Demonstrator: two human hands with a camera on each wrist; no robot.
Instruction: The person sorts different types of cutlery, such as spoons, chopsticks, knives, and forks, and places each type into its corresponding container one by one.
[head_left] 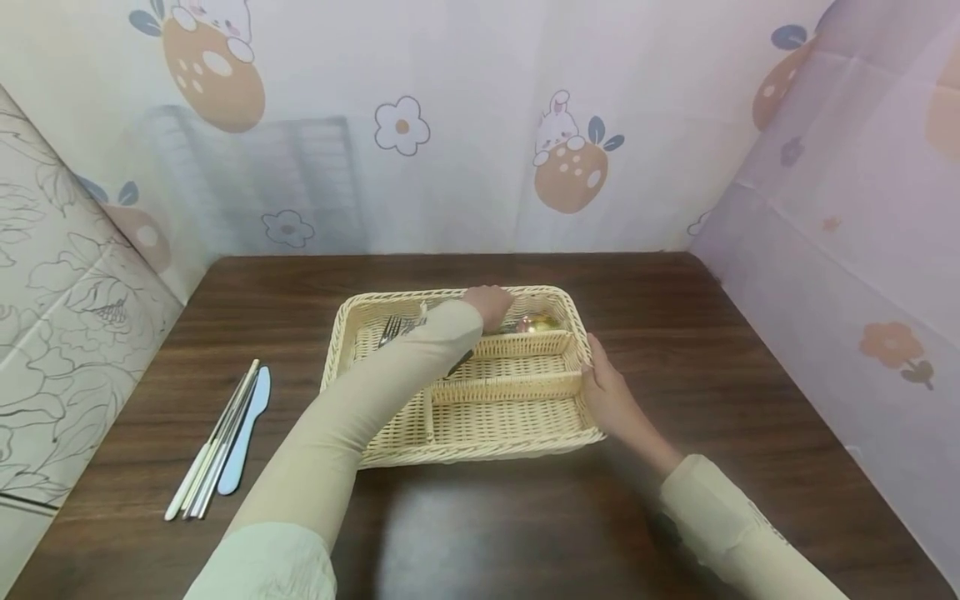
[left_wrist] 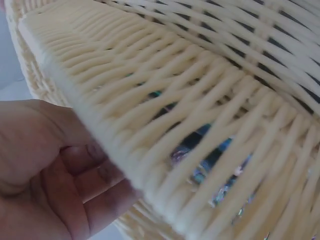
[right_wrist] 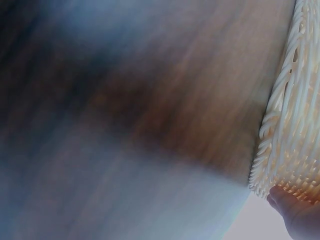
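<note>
Left hand: reaches (head_left: 489,307) into the back of the basket; the left wrist view shows its fingers curled beside a wicker divider. Their tips are partly hidden, so whether they hold anything cannot be told.
Right hand: lies (head_left: 611,396) against the right end of the basket, touching it; how far the fingers curl around the wicker cannot be told.
Basket: a shallow, cream woven tray (head_left: 480,454) in the middle of the table, split by wicker dividers (head_left: 510,386) into compartments.
Back compartment, right: shiny pink and gold pieces (head_left: 537,323), just beside the left hand, too small to identify.
Basket, left part: forks (head_left: 390,331), tines toward the back, partly covered by the left forearm (head_left: 375,392).
Under the forearm: a dark item (head_left: 460,362), mostly hidden.
Left of the basket, well apart: slim chopsticks (head_left: 217,450), white and silver, with a pale blue knife (head_left: 246,429) alongside.
Table: dark brown wood grain (head_left: 675,317).
Behind: pale cloth (head_left: 465,183) printed with rabbits, orange fruit and flowers.
</note>
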